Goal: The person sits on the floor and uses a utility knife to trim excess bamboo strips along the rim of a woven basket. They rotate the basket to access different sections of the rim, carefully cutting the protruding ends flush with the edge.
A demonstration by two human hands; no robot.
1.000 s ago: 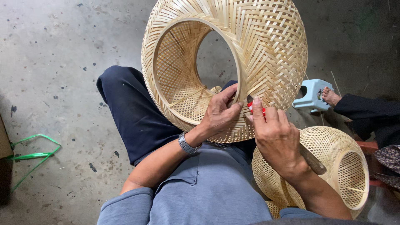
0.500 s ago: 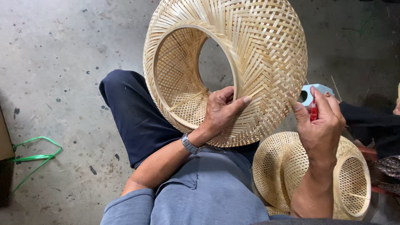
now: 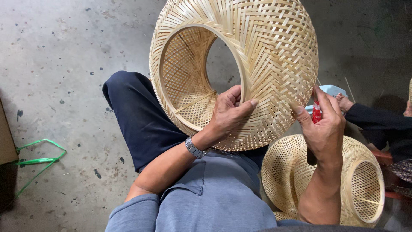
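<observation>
Woven bamboo shade in left hand, right hand alongside

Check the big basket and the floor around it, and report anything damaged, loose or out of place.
Little stands out. The big basket looks intact, its weave even; the left hand grips its rim. One loose sliver lies slantwise inside it. A green strap lies on the floor. The right hand holds a red-handled tool.

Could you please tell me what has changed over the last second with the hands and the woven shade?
The right hand, holding a red-handled tool, drew away from the left hand and now meets the outer right side of the woven bamboo shade. The left hand kept its grip on the shade's lower rim; the second shade stayed on the floor.
</observation>
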